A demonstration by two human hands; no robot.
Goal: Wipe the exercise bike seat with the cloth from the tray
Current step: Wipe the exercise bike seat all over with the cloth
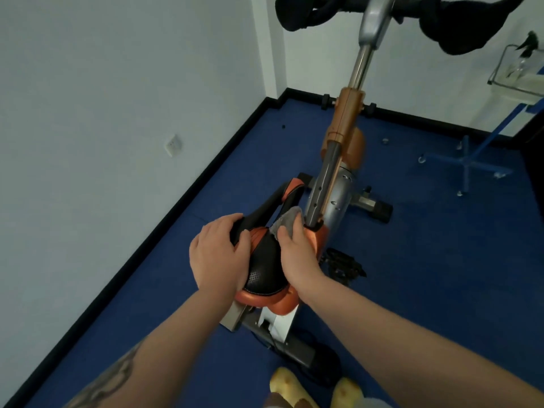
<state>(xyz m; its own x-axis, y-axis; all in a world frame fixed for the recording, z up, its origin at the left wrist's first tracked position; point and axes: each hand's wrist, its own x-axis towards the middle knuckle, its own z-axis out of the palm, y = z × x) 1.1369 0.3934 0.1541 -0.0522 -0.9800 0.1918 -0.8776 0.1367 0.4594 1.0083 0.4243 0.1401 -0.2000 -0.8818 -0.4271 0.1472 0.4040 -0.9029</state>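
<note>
The exercise bike seat [265, 269] is black with orange trim and sits in the middle of the head view. My left hand [219, 254] lies flat on the seat's left side with its fingers curled over the edge. My right hand [295, 254] presses a grey cloth [287, 220] against the seat's front right part, near the nose. The cloth bunches out past my fingertips. A clear tray [518, 75] on a blue stand shows at the far right, with a spray bottle [527, 51] standing in it.
The bike's orange and silver frame [341, 160] rises ahead to black handlebars [309, 10]. A white wall [103, 113] stands close on the left. Blue carpet [412, 275] covers the floor. The blue wheeled stand base [468, 163] stands at the right. My yellow shoes [294, 390] are at the bottom.
</note>
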